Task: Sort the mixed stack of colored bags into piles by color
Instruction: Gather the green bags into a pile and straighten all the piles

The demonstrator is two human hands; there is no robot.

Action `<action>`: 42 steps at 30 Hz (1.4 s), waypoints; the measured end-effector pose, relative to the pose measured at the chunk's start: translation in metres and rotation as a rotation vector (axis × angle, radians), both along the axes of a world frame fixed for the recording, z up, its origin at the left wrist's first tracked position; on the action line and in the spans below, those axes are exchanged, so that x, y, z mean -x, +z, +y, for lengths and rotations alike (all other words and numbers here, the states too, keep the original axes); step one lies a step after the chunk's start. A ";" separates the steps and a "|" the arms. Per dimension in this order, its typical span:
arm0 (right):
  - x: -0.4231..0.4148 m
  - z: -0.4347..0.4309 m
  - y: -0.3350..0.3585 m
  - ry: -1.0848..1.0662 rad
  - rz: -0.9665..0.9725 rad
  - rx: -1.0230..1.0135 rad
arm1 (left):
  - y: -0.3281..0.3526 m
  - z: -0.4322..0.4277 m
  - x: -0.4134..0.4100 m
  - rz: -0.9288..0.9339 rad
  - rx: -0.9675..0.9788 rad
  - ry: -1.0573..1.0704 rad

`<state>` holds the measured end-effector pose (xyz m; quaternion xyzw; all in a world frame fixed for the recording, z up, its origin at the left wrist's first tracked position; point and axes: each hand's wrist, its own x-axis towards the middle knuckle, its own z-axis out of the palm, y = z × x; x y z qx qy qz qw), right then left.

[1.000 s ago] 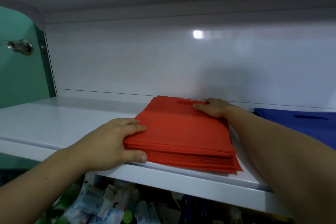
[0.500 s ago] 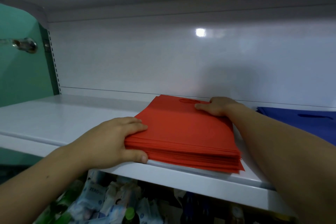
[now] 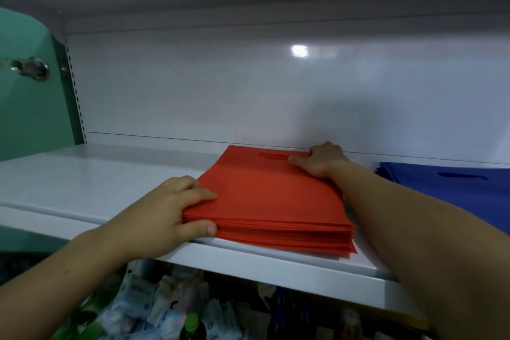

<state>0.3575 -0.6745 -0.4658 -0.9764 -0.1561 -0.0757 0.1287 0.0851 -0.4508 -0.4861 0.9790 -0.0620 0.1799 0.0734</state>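
Note:
A thick stack of red bags (image 3: 270,201) lies flat on a white shelf (image 3: 82,182), its cut-out handle toward the back wall. My left hand (image 3: 168,215) grips the stack's near left corner, fingers on top and thumb against the front edge. My right hand (image 3: 320,160) holds the far right corner by the handle slot, thumb on top. A pile of blue bags (image 3: 455,190) lies on the same shelf to the right, partly hidden by my right forearm.
The white back wall stands just behind the red stack. A green wall (image 3: 24,107) with a metal fitting (image 3: 31,67) closes the left side. Below the shelf's front lip sit packaged goods (image 3: 154,309). Bare shelf stretches left of the stack.
The stack sits squarer now, its edges more even. My right hand has slid to the far corner; my left hand keeps its grip at the near corner.

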 end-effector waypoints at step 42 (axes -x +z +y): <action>0.220 -0.031 -0.003 0.205 0.132 -0.140 | 0.034 0.037 -0.216 0.333 0.070 -0.017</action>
